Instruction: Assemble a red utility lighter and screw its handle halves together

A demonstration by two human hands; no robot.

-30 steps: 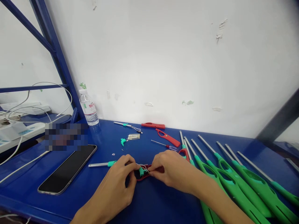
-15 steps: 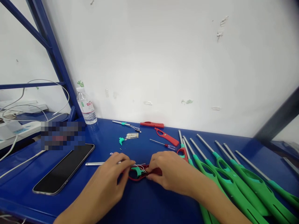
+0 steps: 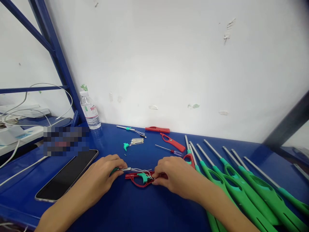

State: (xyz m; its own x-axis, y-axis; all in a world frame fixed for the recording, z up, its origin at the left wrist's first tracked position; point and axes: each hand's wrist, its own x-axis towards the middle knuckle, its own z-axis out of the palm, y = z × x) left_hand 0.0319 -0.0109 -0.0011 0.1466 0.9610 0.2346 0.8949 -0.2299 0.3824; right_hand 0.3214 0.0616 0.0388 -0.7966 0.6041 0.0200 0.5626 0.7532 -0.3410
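My left hand [image 3: 107,170] pinches the metal lighter tube [image 3: 126,169], whose thin white wires [image 3: 141,170] run toward the right. A red lighter shell half [image 3: 131,176] lies open on the blue table, with a green trigger [image 3: 145,178] inside it. The tube is apart from the shell, just above its left end. My right hand [image 3: 166,172] is closed on the right end of the red shell, near where the wires enter. Its fingertips hide what sits there.
Several green long-nosed lighters [image 3: 241,190] lie at right beside a red one [image 3: 189,158]. A screwdriver [image 3: 170,149], red shell halves [image 3: 172,141], clear fuel tank [image 3: 137,141], spare green trigger [image 3: 126,146] and spare tube [image 3: 125,128] lie behind. Phone [image 3: 67,175] and water bottle [image 3: 89,111] are left.
My left hand has moved left and drawn the metal tube away from the red shell, so the shell's left end shows. My right hand stays in place.
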